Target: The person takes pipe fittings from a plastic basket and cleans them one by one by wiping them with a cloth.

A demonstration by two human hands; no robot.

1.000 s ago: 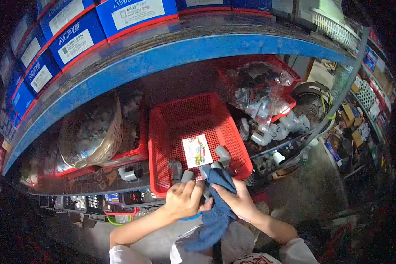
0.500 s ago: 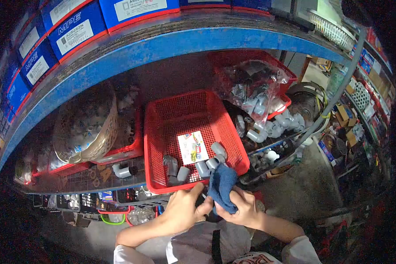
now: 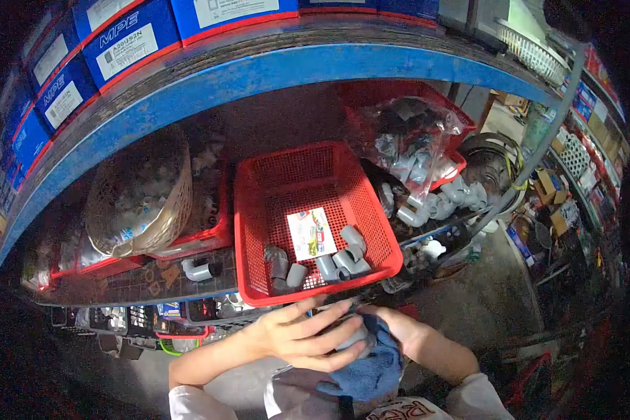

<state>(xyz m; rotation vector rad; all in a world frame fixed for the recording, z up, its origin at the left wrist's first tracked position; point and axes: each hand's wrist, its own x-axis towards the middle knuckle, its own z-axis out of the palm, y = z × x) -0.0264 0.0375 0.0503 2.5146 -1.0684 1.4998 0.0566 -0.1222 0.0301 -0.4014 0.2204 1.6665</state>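
Observation:
A grey pipe fitting [image 3: 348,334] is held just in front of the red basket [image 3: 248,231], partly covered by fingers. My left hand [image 3: 301,337] curls its fingers over the fitting from the left. On the other side my right hand [image 3: 397,327] grips a blue cloth [image 3: 374,371], which hangs down and lies against the fitting; most of that hand's fingers are hidden. Inside the basket, several grey pipe fittings [image 3: 295,276] lie along the near side, beside a printed card [image 3: 311,234].
A blue shelf edge [image 3: 273,68] with blue boxes [image 3: 127,49] arches above the basket. Left stands a pale woven basket [image 3: 178,210]; a loose grey elbow [image 3: 197,270] lies near the ledge. More grey fittings [image 3: 462,194] and a bagged pile [image 3: 413,154] sit right.
My left hand has moved from below the cloth to wrap over a grey fitting. The cloth is lowered and spread out, away from the basket, with my right hand behind it.

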